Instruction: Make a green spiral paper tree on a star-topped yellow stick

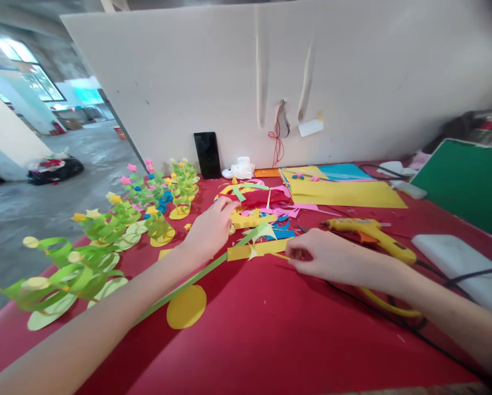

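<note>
My left hand (210, 227) reaches over the red table (270, 329) into a pile of coloured paper scraps (262, 206), fingers stretched out over a yellow piece. A long green paper strip (188, 282) runs under my left forearm towards a yellow paper disc (186, 307). My right hand (326, 255) rests on the table with its fingers curled in a pinch at the end of a yellow paper strip (258, 249). What the fingertips grip is too small to name with certainty.
Several finished green paper spiral trees (106, 227) with small stars stand along the left edge. A yellow glue gun (371, 236) with its cord lies right of my hand. Yellow and blue paper sheets (344, 192), a black phone (207, 155), a green board (468, 181) and a white block (455, 258) sit behind.
</note>
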A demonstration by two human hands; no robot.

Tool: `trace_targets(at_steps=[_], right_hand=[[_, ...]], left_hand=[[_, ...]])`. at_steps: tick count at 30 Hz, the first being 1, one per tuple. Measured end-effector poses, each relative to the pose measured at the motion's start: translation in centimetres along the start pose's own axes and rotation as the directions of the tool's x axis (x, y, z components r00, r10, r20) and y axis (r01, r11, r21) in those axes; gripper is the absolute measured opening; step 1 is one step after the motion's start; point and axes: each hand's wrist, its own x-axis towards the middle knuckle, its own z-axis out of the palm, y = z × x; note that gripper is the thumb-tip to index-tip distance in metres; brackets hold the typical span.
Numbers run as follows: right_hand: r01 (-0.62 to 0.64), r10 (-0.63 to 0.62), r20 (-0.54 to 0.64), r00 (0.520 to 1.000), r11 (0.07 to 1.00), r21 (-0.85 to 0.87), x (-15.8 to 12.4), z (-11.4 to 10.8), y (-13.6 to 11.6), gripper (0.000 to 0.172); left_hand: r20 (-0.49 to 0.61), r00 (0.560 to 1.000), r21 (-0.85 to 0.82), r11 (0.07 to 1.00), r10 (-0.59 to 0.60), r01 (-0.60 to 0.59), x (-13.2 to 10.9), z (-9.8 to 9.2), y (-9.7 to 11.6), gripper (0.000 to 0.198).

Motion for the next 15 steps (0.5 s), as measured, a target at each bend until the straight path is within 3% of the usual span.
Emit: trace_targets(at_steps=[7,15], right_hand=[[-0.021,0.017,-0.041,0.999,0.995,-0.094,0.5,0.7,-0.2,0.017],[-0.154,0.131,-0.11,0.985,0.958,-0.241,2.5,2.9,0.8,0.019]], left_hand=[[0.171,0.985,0.027,1.0,0.004,-0.008,-3.9,-0.6,0.0,0.024],[0.18,0.983,-0.043,0.998,-0.045,0.053,-5.0,0.4,-0.6,0.016]])
